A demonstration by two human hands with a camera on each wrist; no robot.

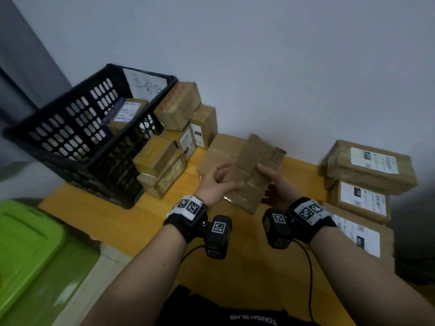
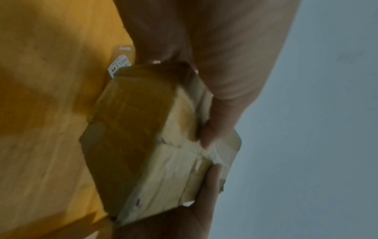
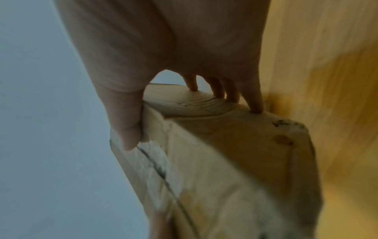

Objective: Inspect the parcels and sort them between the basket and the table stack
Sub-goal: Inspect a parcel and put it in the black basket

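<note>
A long brown taped cardboard parcel (image 1: 249, 170) is held above the yellow table (image 1: 117, 220), tilted away from me. My left hand (image 1: 226, 177) grips its left side, thumb on top. My right hand (image 1: 270, 182) grips its right side. In the left wrist view the left hand (image 2: 206, 129) has its thumb pressed on the parcel (image 2: 147, 137). In the right wrist view my right hand (image 3: 192, 122) holds the parcel (image 3: 225, 161) between thumb and fingers. The black basket (image 1: 70, 128) stands at the left with a labelled parcel (image 1: 127, 114) inside.
Several parcels (image 1: 169, 142) are piled beside the basket. A flat parcel (image 1: 216, 151) lies behind the held one. A stack of three labelled parcels (image 1: 367, 180) sits at the right. A green-lidded bin (image 1: 28, 243) stands left of the table. The wall is close behind.
</note>
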